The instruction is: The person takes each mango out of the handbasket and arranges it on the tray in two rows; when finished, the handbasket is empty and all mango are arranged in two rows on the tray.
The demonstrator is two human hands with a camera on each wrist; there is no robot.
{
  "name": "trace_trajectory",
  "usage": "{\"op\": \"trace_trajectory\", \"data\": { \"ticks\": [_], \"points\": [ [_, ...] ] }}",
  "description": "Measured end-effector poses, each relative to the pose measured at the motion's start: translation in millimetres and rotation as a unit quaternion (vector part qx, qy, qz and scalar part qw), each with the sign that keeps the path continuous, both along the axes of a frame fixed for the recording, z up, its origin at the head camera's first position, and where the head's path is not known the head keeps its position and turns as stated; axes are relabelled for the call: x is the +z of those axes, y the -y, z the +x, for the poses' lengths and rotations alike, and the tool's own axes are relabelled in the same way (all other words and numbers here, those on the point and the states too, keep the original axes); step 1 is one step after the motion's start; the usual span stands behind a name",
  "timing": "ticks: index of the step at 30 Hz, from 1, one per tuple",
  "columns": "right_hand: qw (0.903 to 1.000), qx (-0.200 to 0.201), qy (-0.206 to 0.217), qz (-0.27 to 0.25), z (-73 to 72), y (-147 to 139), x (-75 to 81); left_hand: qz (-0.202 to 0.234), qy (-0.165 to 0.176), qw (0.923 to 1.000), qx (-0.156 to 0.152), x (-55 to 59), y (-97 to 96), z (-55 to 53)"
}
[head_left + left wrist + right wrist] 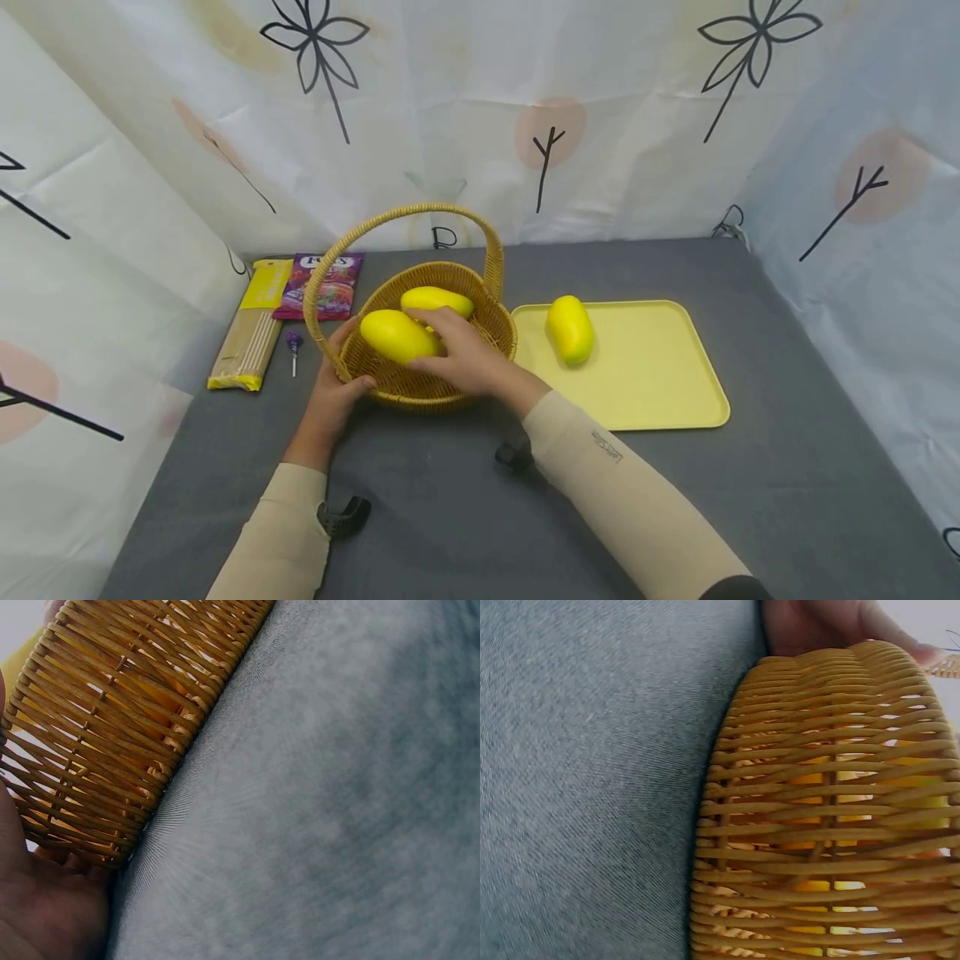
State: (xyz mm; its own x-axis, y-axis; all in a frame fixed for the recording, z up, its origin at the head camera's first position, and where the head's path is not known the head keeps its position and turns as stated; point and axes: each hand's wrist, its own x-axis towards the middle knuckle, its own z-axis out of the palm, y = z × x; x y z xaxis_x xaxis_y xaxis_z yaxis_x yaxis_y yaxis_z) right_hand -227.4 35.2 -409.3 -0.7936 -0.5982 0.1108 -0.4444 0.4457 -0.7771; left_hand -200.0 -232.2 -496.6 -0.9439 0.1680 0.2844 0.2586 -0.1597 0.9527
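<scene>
A woven basket (pixel 427 403) with a tall arched handle stands on the grey cloth. My left hand (pixel 333 406) grips its left side, thumb at the rim; the left wrist view shows that hand (pixel 52 907) against the wicker wall (pixel 97 735). Inside the basket, my right hand (pixel 467 354) holds a yellow mango (pixel 393 335) between thumb and fingers. Behind it lies a second mango (pixel 446 300), partly hidden by the right hand. In the right wrist view, yellow shows through the weave (pixel 832 825), while the right hand itself is out of sight.
Right of the basket, a pale yellow tray (pixel 652 367) bears another mango (pixel 571 330). To the left lie a pack of noodles (pixel 251 325), a purple candy bag (pixel 322 292) and a lollipop (pixel 293 342). Patterned cloth walls (pixel 480 125) enclose the table.
</scene>
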Motion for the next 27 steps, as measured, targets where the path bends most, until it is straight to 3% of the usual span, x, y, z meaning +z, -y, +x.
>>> {"op": "trace_trajectory", "data": {
  "ticks": [9,17,27],
  "points": [
    [0.9961,-0.049,0.029,-0.068,11.9,-26,11.8,-0.005,0.019,0.9998,0.010,0.1,-0.7,1.1],
    [0.9852,-0.076,0.033,-0.150,24.4,-58,13.9,-0.012,0.028,0.9994,0.017,2.3,-2.5,2.7],
    [0.9778,-0.139,0.012,-0.157,37.7,-102,10.3,-0.008,0.034,0.9992,0.021,1.2,-2.2,2.6]
  ]
}}
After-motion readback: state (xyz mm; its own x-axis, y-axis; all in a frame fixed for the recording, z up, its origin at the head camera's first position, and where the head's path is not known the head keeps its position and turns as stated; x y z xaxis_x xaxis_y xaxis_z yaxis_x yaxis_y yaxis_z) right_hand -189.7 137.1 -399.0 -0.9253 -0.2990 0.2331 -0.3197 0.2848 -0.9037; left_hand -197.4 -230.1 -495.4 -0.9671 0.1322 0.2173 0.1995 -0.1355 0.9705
